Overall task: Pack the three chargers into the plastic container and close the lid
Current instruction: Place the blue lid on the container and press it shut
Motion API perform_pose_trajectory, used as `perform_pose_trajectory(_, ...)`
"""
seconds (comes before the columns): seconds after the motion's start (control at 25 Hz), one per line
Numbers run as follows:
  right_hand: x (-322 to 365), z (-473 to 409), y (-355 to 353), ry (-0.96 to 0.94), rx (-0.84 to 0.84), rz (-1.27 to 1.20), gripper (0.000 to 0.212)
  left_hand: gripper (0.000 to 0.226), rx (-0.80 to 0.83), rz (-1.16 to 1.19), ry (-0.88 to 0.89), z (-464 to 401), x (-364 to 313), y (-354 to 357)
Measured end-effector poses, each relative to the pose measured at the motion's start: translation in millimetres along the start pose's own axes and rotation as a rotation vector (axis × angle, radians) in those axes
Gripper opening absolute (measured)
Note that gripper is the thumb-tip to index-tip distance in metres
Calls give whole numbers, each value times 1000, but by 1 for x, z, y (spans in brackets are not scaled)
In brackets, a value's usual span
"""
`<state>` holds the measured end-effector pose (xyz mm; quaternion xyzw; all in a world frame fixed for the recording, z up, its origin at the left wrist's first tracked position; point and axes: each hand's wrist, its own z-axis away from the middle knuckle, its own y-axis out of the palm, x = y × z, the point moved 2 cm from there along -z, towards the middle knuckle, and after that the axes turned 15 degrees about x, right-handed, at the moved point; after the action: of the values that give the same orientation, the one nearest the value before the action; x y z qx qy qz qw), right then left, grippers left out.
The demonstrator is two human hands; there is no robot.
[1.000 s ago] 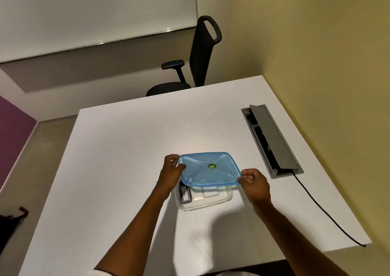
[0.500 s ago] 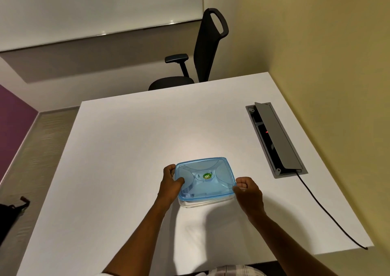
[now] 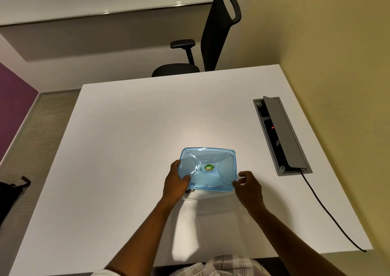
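Observation:
A translucent blue lid (image 3: 207, 169) with a green sticker at its centre lies on top of the clear plastic container (image 3: 207, 195), which stands on the white table (image 3: 130, 140). My left hand (image 3: 175, 180) grips the lid's left edge, thumb on top. At the lid's right front corner my right hand (image 3: 249, 186) has its fingertips touching the edge, fingers slightly apart. The chargers are hidden under the lid; only a small dark bit shows at the container's left front corner.
A grey cable hatch (image 3: 281, 135) with its flap raised is set into the table on the right, and a black cable (image 3: 329, 212) runs from it to the near right edge. A black office chair (image 3: 202, 48) stands behind the table. A dark bag (image 3: 10, 195) lies on the floor at left.
The lid came down from above the open container and now covers it. My right hand loosened from a closed grip on the lid's edge to fingertips at the corner.

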<state>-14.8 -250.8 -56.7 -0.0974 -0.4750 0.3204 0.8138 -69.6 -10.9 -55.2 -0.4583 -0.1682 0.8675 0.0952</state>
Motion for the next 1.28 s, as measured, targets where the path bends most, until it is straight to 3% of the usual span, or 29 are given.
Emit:
perform_pose_trajectory(0.88,0,10,10,-135,3,131,45,61,-187,46,155,47,6,23)
perform_pose_trajectory(1.28,-6,8,7,-167,58,182,54,63,-114,-26,173,44,14,34)
